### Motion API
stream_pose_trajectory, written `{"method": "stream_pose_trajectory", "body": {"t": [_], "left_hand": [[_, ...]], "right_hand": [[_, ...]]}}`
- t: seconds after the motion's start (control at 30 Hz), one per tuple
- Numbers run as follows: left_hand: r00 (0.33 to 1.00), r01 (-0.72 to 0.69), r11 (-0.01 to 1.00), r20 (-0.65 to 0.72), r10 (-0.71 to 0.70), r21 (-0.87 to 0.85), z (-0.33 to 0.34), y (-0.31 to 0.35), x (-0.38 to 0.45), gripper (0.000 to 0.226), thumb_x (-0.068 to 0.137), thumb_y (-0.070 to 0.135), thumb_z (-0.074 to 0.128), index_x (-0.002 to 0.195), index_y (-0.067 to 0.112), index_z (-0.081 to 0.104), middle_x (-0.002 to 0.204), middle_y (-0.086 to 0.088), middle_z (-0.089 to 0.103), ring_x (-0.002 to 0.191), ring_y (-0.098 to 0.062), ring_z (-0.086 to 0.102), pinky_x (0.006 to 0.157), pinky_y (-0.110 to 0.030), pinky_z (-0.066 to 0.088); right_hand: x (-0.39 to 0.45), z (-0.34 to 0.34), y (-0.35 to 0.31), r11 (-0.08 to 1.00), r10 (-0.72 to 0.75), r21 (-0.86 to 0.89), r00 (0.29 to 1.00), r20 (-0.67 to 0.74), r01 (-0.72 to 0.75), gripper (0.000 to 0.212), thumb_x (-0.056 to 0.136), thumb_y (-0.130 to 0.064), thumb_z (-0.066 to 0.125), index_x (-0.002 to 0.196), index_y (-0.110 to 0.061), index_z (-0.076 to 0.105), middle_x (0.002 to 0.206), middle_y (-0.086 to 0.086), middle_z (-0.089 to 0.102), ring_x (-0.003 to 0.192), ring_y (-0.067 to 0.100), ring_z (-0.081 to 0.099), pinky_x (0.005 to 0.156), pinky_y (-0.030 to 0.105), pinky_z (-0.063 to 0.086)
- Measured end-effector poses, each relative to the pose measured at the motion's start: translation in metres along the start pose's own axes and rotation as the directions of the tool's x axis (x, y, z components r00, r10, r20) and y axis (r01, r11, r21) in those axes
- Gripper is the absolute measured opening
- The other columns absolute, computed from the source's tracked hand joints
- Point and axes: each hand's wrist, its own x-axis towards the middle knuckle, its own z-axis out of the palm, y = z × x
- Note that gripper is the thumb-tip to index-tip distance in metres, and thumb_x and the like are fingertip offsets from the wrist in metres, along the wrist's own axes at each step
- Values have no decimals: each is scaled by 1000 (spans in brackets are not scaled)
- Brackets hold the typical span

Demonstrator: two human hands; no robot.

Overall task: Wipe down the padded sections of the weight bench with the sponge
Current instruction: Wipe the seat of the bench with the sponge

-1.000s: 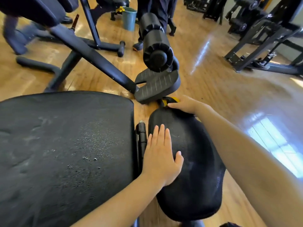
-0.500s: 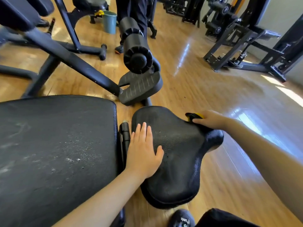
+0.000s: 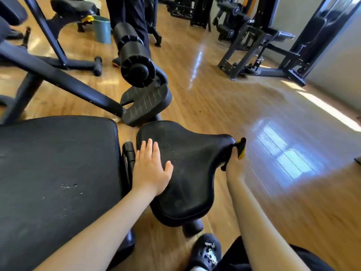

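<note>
Right hand (image 3: 234, 163) pinches the sponge (image 3: 241, 148) against the seat pad's (image 3: 191, 169) right edge, left hand (image 3: 150, 169) flat, fingers spread, steadying its top; seat apparently mid-wipe, the large back pad (image 3: 58, 163) and roller pad (image 3: 132, 55) likely left.

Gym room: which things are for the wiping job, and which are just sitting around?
For the job: yellow-and-black sponge, small black padded seat, big black padded backrest, left hand, right hand.

Just around: teal plastic bucket, black foam roller.
</note>
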Motion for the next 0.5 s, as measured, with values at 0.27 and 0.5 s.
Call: {"method": "stream_pose_trajectory", "body": {"t": [0.27,0.5], "left_hand": [[1000,-1,1000,-6,1,27,0,1,0,69,93,39,39,147,5,14,157,-11,7,145,-24,-1,118,-38,4],[999,3,998,34,-5,70,-3,3,-2,69,93,40,37,147,4,12,157,-12,6,145,-25,-1,118,-39,5]], "right_hand": [[-88,-12,10,999,3,45,983,184,-11,21,95,-18,45,104,-13,64,90,0,65,84,17,57,73,28,41],[-108,-71,4,928,27,-341,886,463,150,25,92,-18,51,70,-4,55,62,7,59,57,20,53,63,32,45]]}}
